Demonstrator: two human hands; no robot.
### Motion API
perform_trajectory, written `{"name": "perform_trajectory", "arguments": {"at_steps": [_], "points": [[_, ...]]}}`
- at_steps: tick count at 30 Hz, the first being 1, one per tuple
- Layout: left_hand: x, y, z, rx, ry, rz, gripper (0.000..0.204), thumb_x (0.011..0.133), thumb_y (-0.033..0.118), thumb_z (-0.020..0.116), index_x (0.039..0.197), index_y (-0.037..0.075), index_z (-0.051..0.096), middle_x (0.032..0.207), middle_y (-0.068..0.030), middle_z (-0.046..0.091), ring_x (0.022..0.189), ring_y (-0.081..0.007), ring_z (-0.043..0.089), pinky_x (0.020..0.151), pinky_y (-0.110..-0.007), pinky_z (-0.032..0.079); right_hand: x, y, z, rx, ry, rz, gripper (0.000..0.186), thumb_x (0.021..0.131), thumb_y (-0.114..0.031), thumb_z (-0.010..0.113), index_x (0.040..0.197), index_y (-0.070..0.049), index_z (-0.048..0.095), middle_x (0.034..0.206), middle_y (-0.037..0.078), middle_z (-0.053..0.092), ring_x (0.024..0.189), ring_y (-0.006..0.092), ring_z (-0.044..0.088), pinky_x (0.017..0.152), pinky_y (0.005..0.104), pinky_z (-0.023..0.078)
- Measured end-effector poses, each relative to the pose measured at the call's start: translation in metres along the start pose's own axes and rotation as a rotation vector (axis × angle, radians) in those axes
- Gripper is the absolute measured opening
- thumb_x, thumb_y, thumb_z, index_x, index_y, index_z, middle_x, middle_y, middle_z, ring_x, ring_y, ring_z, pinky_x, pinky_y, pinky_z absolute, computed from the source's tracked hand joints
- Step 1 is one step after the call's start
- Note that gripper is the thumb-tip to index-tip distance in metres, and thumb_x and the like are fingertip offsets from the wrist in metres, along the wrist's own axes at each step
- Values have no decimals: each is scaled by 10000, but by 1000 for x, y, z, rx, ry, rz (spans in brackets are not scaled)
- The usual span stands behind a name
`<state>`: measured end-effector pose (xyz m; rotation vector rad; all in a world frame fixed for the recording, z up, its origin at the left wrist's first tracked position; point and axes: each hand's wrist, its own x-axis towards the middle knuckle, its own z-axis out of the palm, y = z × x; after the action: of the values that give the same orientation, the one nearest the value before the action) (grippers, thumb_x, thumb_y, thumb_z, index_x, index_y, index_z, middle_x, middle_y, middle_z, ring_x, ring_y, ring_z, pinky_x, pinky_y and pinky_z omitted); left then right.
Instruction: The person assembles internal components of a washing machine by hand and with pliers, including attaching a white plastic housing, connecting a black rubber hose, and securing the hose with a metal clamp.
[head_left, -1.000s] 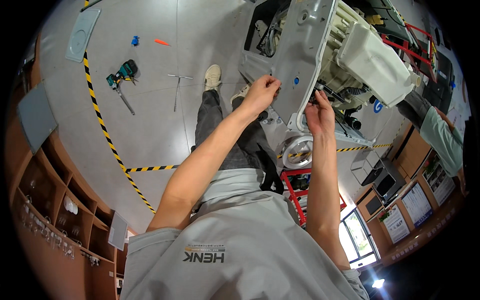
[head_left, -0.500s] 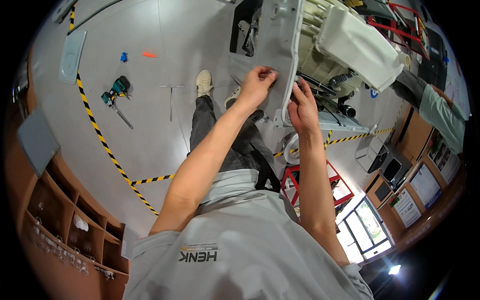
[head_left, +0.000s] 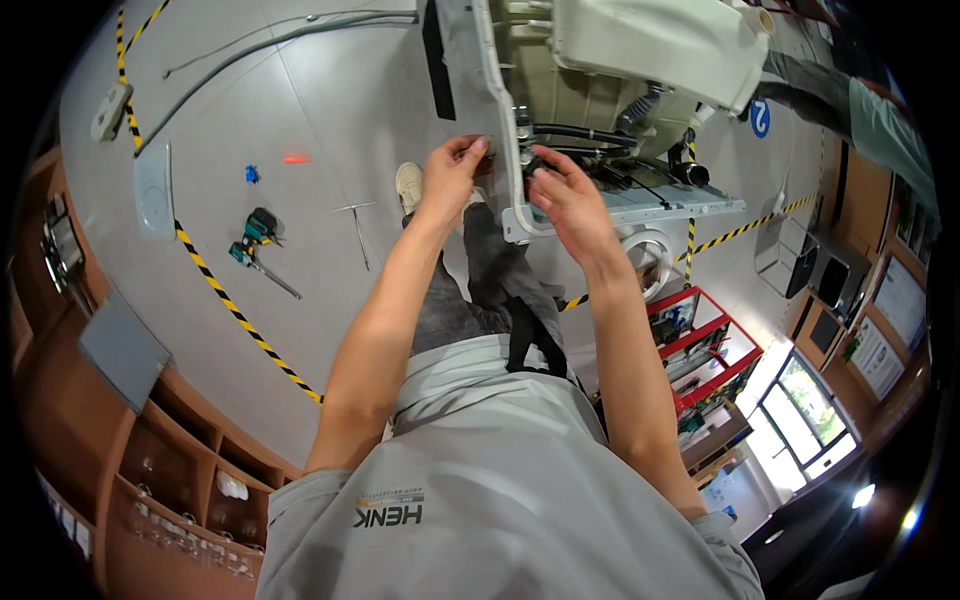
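Observation:
A partly opened washing machine stands in front of me, with its cream plastic tub and a thin grey metal side panel showing. My left hand is at the outer face of this panel near its lower corner, thumb and fingers pinched together; whatever lies between them is too small to make out. On the inner side of the panel's edge is my right hand, its fingers curled at a small dark part, mostly hidden by them. Black hoses and a ribbed hose run beside it.
On the floor to the left lie a teal cordless drill, a T-handle wrench, an orange piece and a long grey hose. A round door ring and a red-framed cart stand right. Another person is at far right.
My view has shifted, so the machine appears further left and more of its right side shows. My right hand has turned and its fingers are more bent; my left hand stays pinched at the panel.

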<state>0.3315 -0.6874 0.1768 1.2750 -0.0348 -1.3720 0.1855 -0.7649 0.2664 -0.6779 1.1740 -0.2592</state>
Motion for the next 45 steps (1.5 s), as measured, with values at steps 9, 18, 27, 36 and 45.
{"name": "perform_trajectory", "arguments": {"at_steps": [9, 18, 27, 36, 45], "points": [[-3, 7, -1, -8, -3, -80, 304, 938, 182, 570, 1100, -75, 567, 951, -85, 628, 816, -140, 607, 753, -276, 517, -23, -47, -93, -284, 235, -369, 232, 902, -130, 600, 1080, 20, 599, 938, 83, 638, 847, 145, 621, 742, 252, 497], [-3, 10, 3, 88, 60, -83, 314, 944, 211, 565, 1106, -58, 567, 919, -56, 605, 792, -114, 577, 758, -257, 505, 56, -95, -146, -144, 127, -164, 543, 902, -141, 608, 1352, 58, 376, 1174, 126, 545, 1024, 165, 564, 876, 292, 473], [-11, 11, 9, 143, 139, -82, 312, 958, 241, 539, 1135, -14, 574, 953, -28, 632, 840, -95, 581, 766, -235, 481, 90, -87, -168, -97, -178, -159, 428, 884, -73, 617, 1245, 41, 418, 1114, 111, 543, 948, 182, 585, 800, 304, 514], [-9, 9, 8, 148, 123, -74, 306, 965, 232, 525, 1147, -10, 569, 968, -25, 632, 865, -97, 586, 767, -236, 477, 83, -100, -178, -192, -217, -224, 472, 894, -100, 607, 1280, 41, 375, 969, 77, 614, 944, 143, 589, 750, 292, 509], [-12, 16, 12, 206, 126, -68, 326, 965, 255, 523, 1163, -1, 564, 985, -23, 638, 865, -85, 569, 754, -236, 457, 69, -113, -175, -74, -161, -251, 443, 913, -166, 591, 1275, 23, 421, 1041, 99, 602, 955, 160, 600, 815, 324, 524]]}}
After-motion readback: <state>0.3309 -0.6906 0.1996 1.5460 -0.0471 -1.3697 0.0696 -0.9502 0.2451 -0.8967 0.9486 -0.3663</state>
